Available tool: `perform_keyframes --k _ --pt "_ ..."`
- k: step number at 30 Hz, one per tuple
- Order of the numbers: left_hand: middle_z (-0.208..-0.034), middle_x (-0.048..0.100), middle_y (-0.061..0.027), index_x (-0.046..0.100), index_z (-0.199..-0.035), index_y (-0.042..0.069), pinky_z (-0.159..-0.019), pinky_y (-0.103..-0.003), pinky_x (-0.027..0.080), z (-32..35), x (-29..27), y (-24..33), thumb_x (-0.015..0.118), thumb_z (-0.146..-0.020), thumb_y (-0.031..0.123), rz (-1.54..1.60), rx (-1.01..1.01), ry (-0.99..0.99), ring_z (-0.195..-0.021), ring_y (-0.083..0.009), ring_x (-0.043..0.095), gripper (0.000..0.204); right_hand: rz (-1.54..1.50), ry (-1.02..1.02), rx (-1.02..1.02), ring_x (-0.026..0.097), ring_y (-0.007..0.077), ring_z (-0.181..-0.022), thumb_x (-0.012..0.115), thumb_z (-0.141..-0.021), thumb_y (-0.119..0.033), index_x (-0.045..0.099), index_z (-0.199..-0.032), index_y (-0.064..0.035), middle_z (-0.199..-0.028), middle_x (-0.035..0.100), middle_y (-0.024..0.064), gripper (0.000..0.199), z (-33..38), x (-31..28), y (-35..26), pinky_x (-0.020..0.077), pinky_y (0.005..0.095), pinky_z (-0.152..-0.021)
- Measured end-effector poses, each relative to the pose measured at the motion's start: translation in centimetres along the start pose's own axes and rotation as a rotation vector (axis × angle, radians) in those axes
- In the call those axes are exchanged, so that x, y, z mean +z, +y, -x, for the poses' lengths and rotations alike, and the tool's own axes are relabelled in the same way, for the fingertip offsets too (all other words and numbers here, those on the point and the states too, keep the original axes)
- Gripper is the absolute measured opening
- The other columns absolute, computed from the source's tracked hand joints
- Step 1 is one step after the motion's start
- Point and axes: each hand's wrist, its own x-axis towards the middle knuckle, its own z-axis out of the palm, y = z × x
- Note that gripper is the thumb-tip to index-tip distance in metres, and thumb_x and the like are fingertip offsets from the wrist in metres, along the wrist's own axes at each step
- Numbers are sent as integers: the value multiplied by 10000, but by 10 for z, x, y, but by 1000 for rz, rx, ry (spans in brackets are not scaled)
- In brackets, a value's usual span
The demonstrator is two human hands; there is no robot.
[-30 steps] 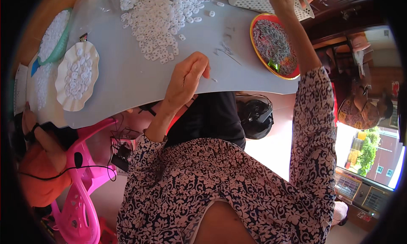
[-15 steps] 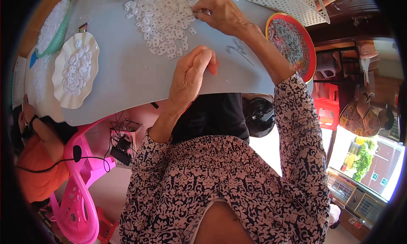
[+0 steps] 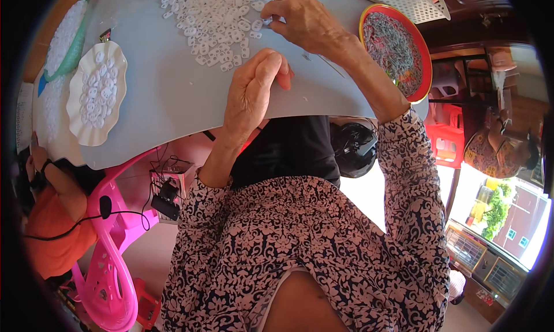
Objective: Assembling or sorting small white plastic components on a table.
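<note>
My left hand [image 3: 252, 93] hovers over the near part of the grey table, its fingers curled and pressed together. Whatever lies inside that grip is hidden. Farther forward, my right hand [image 3: 307, 23] reaches to the right edge of a pile of small white plastic pieces with holes [image 3: 216, 26]. Its thumb and forefinger are bent toward each other beside a few loose pieces; what sits between the tips is too small to make out. Beneath the right wrist lie some thin metal bits [image 3: 331, 65], partly covered by the arm.
A red, yellow-rimmed bowl [image 3: 427, 72] of small metal parts stands right of my forearm. Behind it is a white perforated basket [image 3: 418, 8]. At left are a wavy cream dish [image 3: 78, 121] of white pieces and a green basket [image 3: 75, 58]. Another person's arm [image 3: 60, 185] rests at the far left.
The view has shifted slightly, so the pile and dishes sit a little differently. My right hand stays by the pile's edge, with thumb and forefinger closer together. My left hand remains curled.
</note>
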Motion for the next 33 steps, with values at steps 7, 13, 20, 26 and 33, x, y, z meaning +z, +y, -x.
perform_keyframes --k 7,13,20,26,33 --pt "-669 517 -32 515 -753 14 -736 -258 396 -3 -5 -6 406 -970 248 -54 10 -10 -745 -124 506 338 -2 96 -80 629 331 -792 616 -779 -105 681 -913 -67 -824 659 140 154 2 10 11 502 407 -749" --pt "-661 522 -30 524 -763 15 -736 -257 400 -1 -5 -7 411 -965 251 -79 19 1 -739 -122 510 330 154 -69 -54 631 329 -773 605 -754 -86 670 -873 -56 -801 648 156 139 -5 12 8 508 414 -716" --pt "-659 530 -22 538 -768 21 -738 -256 406 -3 -6 -11 424 -956 256 -92 40 15 -739 -116 515 322 -28 69 -69 630 289 -665 584 -736 -66 650 -885 -52 -751 657 134 163 4 10 4 516 376 -631" --pt "-685 573 -23 564 -898 27 -696 -232 410 -8 -13 -24 486 -941 236 -55 93 197 -718 -90 520 227 -596 24 224 625 124 -656 573 -770 -75 607 -1012 -36 -741 669 55 248 30 -5 -12 508 276 -627" --pt "-724 616 -39 577 -942 3 -665 -228 437 -16 -14 -23 558 -903 172 -69 127 170 -679 -88 541 174 -781 22 226 617 114 -718 580 -841 -105 624 -992 -19 -806 659 47 179 48 -5 -23 493 251 -672"
